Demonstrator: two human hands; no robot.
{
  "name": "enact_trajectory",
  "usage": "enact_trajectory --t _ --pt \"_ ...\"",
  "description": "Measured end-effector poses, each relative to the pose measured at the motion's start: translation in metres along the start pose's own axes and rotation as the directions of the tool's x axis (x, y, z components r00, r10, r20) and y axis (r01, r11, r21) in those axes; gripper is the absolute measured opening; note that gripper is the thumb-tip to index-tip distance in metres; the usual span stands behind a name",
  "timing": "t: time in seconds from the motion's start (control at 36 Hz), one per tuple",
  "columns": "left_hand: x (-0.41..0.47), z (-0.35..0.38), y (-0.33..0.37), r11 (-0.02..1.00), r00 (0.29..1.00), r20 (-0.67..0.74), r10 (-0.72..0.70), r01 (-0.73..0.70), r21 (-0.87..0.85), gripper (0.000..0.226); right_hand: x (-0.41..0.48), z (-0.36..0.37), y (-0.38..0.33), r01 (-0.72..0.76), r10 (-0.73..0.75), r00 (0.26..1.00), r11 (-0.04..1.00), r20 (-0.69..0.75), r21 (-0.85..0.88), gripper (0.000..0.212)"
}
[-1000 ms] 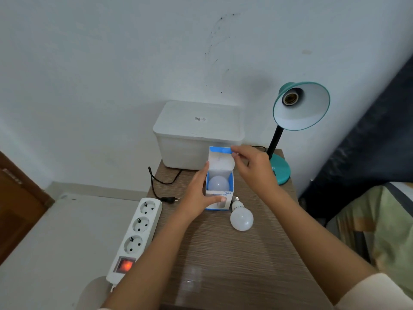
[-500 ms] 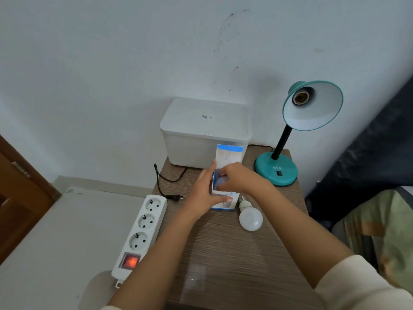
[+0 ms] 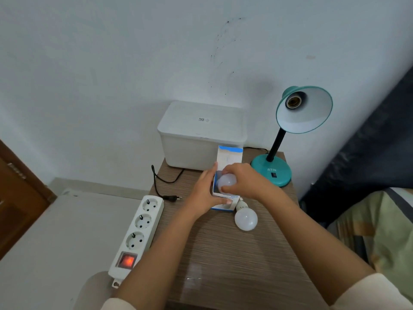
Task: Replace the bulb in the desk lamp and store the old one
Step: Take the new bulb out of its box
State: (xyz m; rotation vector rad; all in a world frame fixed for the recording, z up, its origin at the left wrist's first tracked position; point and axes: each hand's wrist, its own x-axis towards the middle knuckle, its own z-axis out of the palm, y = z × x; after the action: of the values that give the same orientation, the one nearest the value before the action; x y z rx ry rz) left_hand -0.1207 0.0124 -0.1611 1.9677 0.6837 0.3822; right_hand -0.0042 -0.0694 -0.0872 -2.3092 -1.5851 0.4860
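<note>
A teal desk lamp stands at the back right of the wooden table; its socket holds no bulb. A blue-and-white bulb box stands upright with its top flap open. My left hand grips the box's left side. My right hand is closed on a white bulb at the box's mouth, partly out of it. A second white bulb lies loose on the table just right of the box.
A white lidded bin sits against the wall behind the box. A white power strip with a lit red switch lies at the table's left edge, beside the lamp's loose black plug. Bedding is at the right.
My right hand left the box flap, reached into the box and now has the bulb partly raised out. My left hand stayed on the box.
</note>
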Motion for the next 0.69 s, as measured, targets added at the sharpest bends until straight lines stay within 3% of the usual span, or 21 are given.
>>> enact_trajectory --t 0.14,0.31,0.56,0.69 --pt "0.001 0.000 0.001 1.000 1.000 0.015 -0.011 0.011 0.000 0.114 -0.004 0.000 0.003 0.017 -0.016 1.000 1.000 0.025 -0.013 0.052" --pt "0.001 -0.003 0.000 0.998 0.997 -0.060 -0.042 0.040 -0.037 0.112 -0.019 -0.013 0.010 0.021 -0.006 0.986 0.996 -0.164 0.089 0.046" --pt "0.003 -0.002 0.002 0.999 0.999 -0.017 -0.051 0.051 -0.013 0.112 -0.038 -0.006 0.020 -0.156 0.169 0.984 0.969 -0.053 0.192 0.054" --pt "0.003 -0.001 0.001 0.998 0.998 -0.021 -0.054 0.053 -0.019 0.112 -0.046 0.006 0.025 -0.243 0.267 0.964 0.893 -0.010 0.380 0.052"
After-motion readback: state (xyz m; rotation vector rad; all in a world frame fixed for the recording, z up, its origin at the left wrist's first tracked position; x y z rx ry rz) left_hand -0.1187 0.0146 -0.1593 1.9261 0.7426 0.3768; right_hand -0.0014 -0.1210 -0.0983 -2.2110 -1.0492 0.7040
